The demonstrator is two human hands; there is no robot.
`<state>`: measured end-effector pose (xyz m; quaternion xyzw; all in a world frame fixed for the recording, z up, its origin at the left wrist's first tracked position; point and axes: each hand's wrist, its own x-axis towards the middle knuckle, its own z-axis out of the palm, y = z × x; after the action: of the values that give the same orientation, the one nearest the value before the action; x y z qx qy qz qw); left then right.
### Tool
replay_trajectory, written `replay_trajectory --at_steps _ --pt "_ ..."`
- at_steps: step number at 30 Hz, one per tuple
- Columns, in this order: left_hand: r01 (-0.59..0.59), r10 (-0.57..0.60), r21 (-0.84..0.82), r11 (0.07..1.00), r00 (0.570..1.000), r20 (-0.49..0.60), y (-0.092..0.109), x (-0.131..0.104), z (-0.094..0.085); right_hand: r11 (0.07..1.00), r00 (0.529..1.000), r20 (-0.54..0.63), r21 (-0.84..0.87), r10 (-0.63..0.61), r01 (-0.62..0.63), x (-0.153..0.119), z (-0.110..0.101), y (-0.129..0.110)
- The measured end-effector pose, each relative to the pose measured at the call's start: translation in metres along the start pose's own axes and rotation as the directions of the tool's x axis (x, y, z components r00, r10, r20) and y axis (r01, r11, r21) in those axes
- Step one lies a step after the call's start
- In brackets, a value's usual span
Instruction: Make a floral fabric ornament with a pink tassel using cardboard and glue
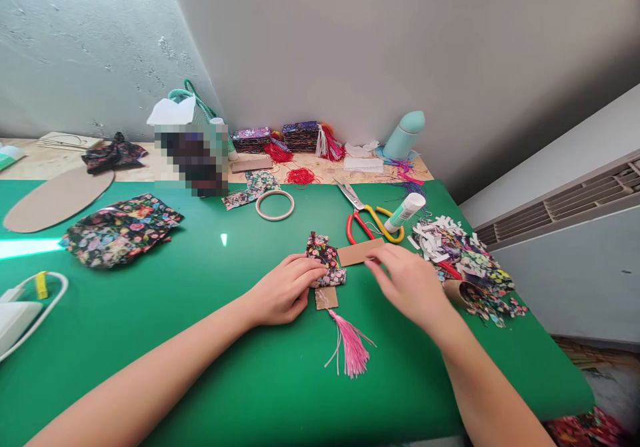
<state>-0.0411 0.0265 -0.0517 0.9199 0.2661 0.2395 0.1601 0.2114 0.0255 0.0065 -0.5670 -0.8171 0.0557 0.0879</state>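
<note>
My left hand (286,288) rests on the mat with its fingers together over a piece of black floral fabric (325,252), holding it. Below the fabric a small brown cardboard piece (327,298) sticks out, partly hidden under it. From its lower end a pink tassel (353,348) trails towards me. To the right, my right hand (407,275) pinches the right end of a brown cardboard strip (359,252) between thumb and fingers. The strip's left end meets the fabric's right edge. Just beyond the strip lie open scissors (367,217) with red and yellow handles.
A glue stick (406,212) leans on the scissors. Scraps (450,250) pile up at the right. A tape ring (275,205) lies beyond my left hand. Floral cloth (123,229) and a cardboard oval (57,200) are at left. Stacked floral pieces (300,138) stand behind the green mat (225,380).
</note>
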Motion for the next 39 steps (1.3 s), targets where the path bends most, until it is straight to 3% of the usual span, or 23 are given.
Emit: replay_trajectory --at_steps 3,6,9,14,21,27,34,39 --pt "0.008 -0.008 -0.003 1.0 1.0 -0.023 0.001 0.0 -0.001 0.973 0.976 -0.081 0.095 -0.204 0.211 0.001 0.027 -0.016" --pt "0.018 -0.018 0.006 1.0 0.999 -0.044 0.002 0.0 -0.002 0.946 0.952 -0.169 0.16 -0.254 0.281 0.003 0.046 -0.024" --pt "0.118 -0.11 0.055 0.992 0.987 -0.119 0.003 0.0 -0.001 0.935 0.946 -0.181 0.184 -0.27 0.302 0.005 0.055 -0.022" --pt "0.295 -0.284 0.063 0.953 0.948 -0.147 0.003 0.001 0.002 0.922 0.954 -0.156 0.258 -0.256 0.289 0.009 0.056 -0.015" --pt "0.32 -0.314 0.028 0.947 0.941 -0.13 -0.001 0.001 0.004 0.912 0.949 -0.135 0.264 -0.286 0.313 0.009 0.056 -0.018" --pt "0.267 -0.279 -0.088 0.96 0.946 -0.167 0.002 0.004 -0.002 0.897 0.945 -0.12 0.299 -0.304 0.326 0.007 0.052 -0.021" --pt "0.198 -0.215 -0.153 0.968 0.971 -0.103 0.006 0.003 -0.007 0.876 0.948 -0.111 0.364 -0.297 0.317 0.005 0.047 -0.021" --pt "0.145 -0.163 -0.274 0.951 0.986 -0.043 0.009 0.002 -0.008 0.859 0.946 -0.039 0.407 -0.323 0.31 0.004 0.042 -0.023"
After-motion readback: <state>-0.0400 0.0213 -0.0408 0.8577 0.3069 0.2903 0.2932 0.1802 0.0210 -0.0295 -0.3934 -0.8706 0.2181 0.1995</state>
